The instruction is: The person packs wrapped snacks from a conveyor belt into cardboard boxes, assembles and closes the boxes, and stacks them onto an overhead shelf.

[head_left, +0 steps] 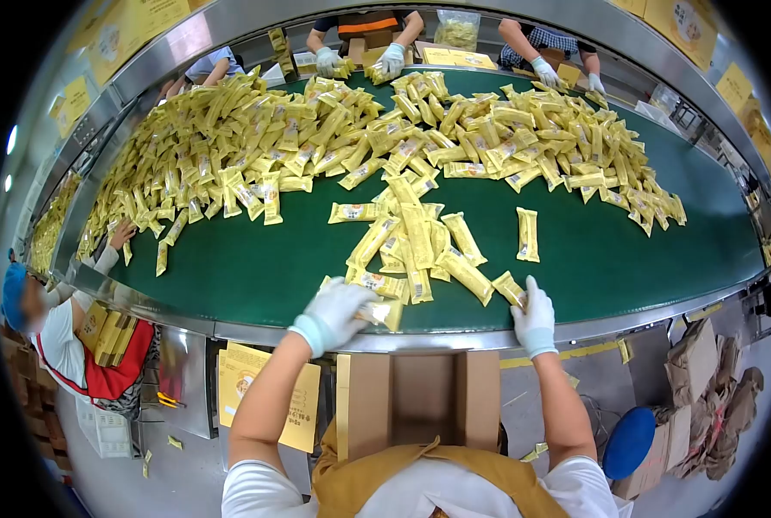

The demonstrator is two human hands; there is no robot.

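Note:
My left hand, in a white glove, is at the near edge of the green belt. Its fingers are curled onto yellow wrapped bars, one of them a tilted bar. At the same edge, further right, my gloved right hand grips the end of a single yellow bar. Between the hands lies a loose cluster of bars. One bar lies apart from it. Below the belt edge, against my body, stands an open cardboard box; its inside looks bare.
A large heap of bars covers the far part of the green conveyor belt. Co-workers' gloved hands work along the far side. A co-worker in a blue cap stands at left. Flattened cartons and a blue stool are below.

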